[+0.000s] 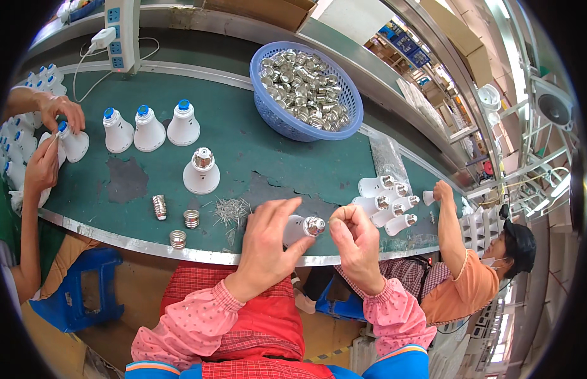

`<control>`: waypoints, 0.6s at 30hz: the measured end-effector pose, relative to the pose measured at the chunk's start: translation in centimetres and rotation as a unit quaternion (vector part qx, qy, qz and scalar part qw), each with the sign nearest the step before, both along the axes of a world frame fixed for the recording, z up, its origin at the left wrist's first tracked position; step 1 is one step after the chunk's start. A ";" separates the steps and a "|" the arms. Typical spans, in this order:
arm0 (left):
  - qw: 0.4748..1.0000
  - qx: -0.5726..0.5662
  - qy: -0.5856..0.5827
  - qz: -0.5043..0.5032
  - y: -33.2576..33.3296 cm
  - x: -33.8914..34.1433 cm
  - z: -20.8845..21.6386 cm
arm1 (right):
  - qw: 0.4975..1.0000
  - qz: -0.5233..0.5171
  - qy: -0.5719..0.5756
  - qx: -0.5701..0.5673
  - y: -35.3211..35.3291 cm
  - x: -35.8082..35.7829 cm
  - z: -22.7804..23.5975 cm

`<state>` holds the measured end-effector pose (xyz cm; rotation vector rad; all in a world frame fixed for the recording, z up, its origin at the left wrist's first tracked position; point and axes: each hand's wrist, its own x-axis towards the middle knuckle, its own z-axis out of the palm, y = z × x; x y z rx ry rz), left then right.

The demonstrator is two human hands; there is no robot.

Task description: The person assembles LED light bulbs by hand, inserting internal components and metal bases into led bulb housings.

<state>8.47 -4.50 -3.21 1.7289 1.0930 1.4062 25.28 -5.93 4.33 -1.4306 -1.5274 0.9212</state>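
Observation:
Near the front edge of the table, my left hand is wrapped around a white bulb housing that lies tilted, its silver screw cap pointing right. My right hand is just right of that cap, thumb and fingers pinched together; whatever is between them is too small to make out. Left of my left hand lies a loose pile of thin metal pins. Beyond it stands a white bulb housing with a silver cap. Loose screw caps are nearby: one upright, longer piece and two short rings.
A blue basket of screw caps stands at the back. Three blue-topped housings stand at left, several capped housings lie at right. A co-worker's hands handle a housing at left; another person's hand holds one at right.

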 end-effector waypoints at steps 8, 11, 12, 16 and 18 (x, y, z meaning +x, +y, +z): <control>0.999 0.029 0.027 -0.025 0.5 1.0 -1.2 | 0.993 0.019 -0.109 0.051 0.7 0.3 -0.7; 0.999 0.032 0.026 -0.023 0.6 0.9 -1.3 | 0.980 0.032 -0.177 0.086 0.8 0.0 -0.2; 0.999 0.032 0.027 -0.020 0.6 0.9 -1.3 | 0.969 0.038 -0.216 0.110 0.9 -0.1 -0.1; 0.999 0.032 0.026 -0.023 0.6 1.0 -1.4 | 0.949 0.053 -0.274 0.147 1.1 -0.4 0.3; 0.999 0.034 0.023 -0.026 0.7 0.9 -1.5 | 0.937 0.060 -0.306 0.160 1.1 -0.6 0.6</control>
